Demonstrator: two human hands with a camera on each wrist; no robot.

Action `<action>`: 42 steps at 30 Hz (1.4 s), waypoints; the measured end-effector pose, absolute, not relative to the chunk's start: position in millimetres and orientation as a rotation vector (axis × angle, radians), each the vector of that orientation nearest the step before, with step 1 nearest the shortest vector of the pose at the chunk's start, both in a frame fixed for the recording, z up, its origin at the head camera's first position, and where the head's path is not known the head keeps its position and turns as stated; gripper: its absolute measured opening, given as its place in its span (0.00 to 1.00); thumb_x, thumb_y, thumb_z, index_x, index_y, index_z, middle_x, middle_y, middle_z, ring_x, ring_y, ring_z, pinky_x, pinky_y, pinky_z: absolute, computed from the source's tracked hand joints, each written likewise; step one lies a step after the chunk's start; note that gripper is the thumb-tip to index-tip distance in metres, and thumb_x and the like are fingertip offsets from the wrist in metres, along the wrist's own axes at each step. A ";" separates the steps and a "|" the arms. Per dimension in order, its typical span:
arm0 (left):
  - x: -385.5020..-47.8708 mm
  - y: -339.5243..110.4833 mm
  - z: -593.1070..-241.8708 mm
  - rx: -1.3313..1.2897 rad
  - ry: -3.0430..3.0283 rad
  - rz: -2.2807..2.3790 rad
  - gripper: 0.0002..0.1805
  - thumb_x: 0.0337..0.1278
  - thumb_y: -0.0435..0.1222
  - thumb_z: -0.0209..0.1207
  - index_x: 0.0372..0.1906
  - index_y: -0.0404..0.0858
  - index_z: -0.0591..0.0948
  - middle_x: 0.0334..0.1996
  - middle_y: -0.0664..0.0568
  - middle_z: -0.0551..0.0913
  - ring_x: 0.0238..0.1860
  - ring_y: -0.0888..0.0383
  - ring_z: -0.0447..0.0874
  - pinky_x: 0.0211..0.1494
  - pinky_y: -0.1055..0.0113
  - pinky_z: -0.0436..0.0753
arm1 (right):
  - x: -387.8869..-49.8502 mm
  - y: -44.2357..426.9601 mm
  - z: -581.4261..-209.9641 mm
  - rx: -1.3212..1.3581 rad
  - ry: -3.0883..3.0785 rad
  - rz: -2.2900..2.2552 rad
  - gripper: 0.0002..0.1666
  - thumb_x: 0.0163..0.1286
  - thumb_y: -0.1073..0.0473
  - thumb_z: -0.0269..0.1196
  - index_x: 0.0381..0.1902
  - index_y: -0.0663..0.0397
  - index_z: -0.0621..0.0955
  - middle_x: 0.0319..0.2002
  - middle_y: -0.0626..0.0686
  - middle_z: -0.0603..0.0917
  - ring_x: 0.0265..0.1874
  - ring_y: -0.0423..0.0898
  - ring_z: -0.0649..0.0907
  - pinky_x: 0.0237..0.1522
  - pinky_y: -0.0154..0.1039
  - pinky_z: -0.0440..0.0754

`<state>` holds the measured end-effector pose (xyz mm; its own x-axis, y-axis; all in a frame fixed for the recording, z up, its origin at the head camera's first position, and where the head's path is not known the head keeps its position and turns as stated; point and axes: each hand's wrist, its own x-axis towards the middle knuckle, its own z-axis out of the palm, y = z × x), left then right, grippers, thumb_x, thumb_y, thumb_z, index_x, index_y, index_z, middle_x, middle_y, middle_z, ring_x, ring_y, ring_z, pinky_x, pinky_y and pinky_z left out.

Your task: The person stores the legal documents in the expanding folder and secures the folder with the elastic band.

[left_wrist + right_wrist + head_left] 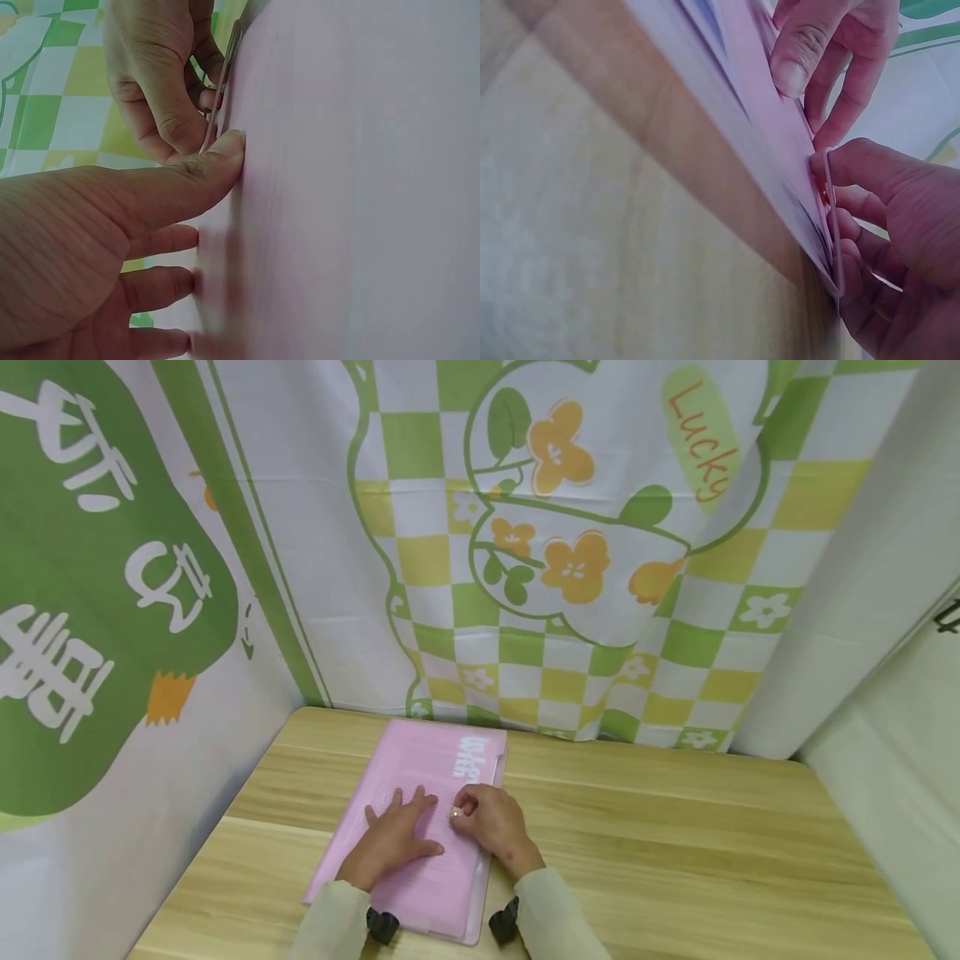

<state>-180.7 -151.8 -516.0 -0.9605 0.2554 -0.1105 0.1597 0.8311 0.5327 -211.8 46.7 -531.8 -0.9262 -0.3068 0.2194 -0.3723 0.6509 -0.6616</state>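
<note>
A pink plastic folder (pixel 431 756) with white lettering lies on the wooden table, turned slightly askew. Spread fingers of my left hand (pixel 393 842) rest on its cover, left of the middle. Near the folder's right side, my right hand (pixel 495 822) has its fingers curled. A thin plastic flap (pixel 838 251) bends up round the folder's edge in the right wrist view, and the right thumb and fingers pinch it. The left wrist view shows the flap (pixel 223 86) edge-on beside the left thumb. What lies under the right fingertips is mostly hidden.
The wooden table (pixel 675 843) extends to the right of the folder. Behind it hangs a green and yellow checked curtain (pixel 521 685), with a green and white cloth (pixel 210 735) at the left. Black wrist cameras (pixel 383 927) sit near both sleeves.
</note>
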 end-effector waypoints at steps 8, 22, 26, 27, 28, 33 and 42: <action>-181.2 -152.7 -516.5 0.330 2.852 0.793 0.44 0.47 0.45 0.77 0.70 0.36 0.74 0.74 0.32 0.64 0.74 0.24 0.52 0.61 0.15 0.41 | -213.7 45.2 -533.4 0.606 -2.775 1.123 0.08 0.57 0.57 0.75 0.31 0.46 0.85 0.23 0.38 0.76 0.23 0.36 0.73 0.28 0.36 0.72; -182.1 -150.5 -518.9 0.333 2.845 0.782 0.43 0.49 0.46 0.76 0.71 0.36 0.74 0.75 0.33 0.63 0.75 0.25 0.52 0.62 0.16 0.42 | -215.2 45.3 -533.0 0.669 -2.773 1.042 0.07 0.53 0.61 0.72 0.30 0.48 0.84 0.23 0.42 0.74 0.23 0.37 0.72 0.26 0.36 0.70; -182.2 -152.6 -518.3 0.333 2.851 0.773 0.43 0.49 0.47 0.76 0.71 0.36 0.74 0.75 0.33 0.64 0.75 0.25 0.52 0.62 0.16 0.42 | -214.8 42.0 -531.4 0.663 -2.784 1.025 0.08 0.52 0.61 0.71 0.31 0.49 0.84 0.23 0.42 0.74 0.23 0.38 0.72 0.26 0.37 0.71; -182.2 -153.3 -518.2 0.336 2.853 0.772 0.44 0.49 0.47 0.76 0.71 0.36 0.74 0.74 0.33 0.64 0.75 0.25 0.52 0.62 0.15 0.42 | -214.6 41.1 -531.2 0.663 -2.783 1.022 0.08 0.52 0.61 0.71 0.31 0.49 0.84 0.22 0.42 0.74 0.23 0.39 0.72 0.26 0.37 0.71; -182.1 -153.2 -517.7 0.340 2.854 0.772 0.44 0.49 0.47 0.76 0.71 0.36 0.75 0.74 0.33 0.64 0.74 0.25 0.52 0.62 0.15 0.42 | -214.3 40.8 -530.9 0.662 -2.782 1.019 0.09 0.51 0.61 0.71 0.32 0.50 0.84 0.22 0.42 0.74 0.23 0.39 0.73 0.27 0.37 0.71; -181.6 -153.0 -516.9 0.353 2.860 0.768 0.43 0.49 0.47 0.76 0.71 0.36 0.75 0.74 0.33 0.64 0.74 0.24 0.53 0.61 0.15 0.43 | -212.9 39.3 -531.0 0.652 -2.779 1.008 0.10 0.50 0.61 0.71 0.33 0.51 0.83 0.23 0.42 0.74 0.24 0.40 0.73 0.27 0.38 0.72; -180.3 -153.5 -517.0 0.345 2.855 0.766 0.43 0.50 0.47 0.76 0.71 0.36 0.74 0.75 0.33 0.63 0.75 0.25 0.52 0.62 0.15 0.42 | -209.9 39.2 -532.6 0.623 -2.797 1.033 0.10 0.52 0.61 0.71 0.33 0.51 0.82 0.24 0.43 0.73 0.23 0.39 0.71 0.27 0.36 0.70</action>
<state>-180.3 -153.5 -517.0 -0.9597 0.2635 -0.0983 0.1789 0.8416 0.5096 -209.9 39.2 -532.6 -0.9119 -0.3425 0.2262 -0.4073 0.6868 -0.6020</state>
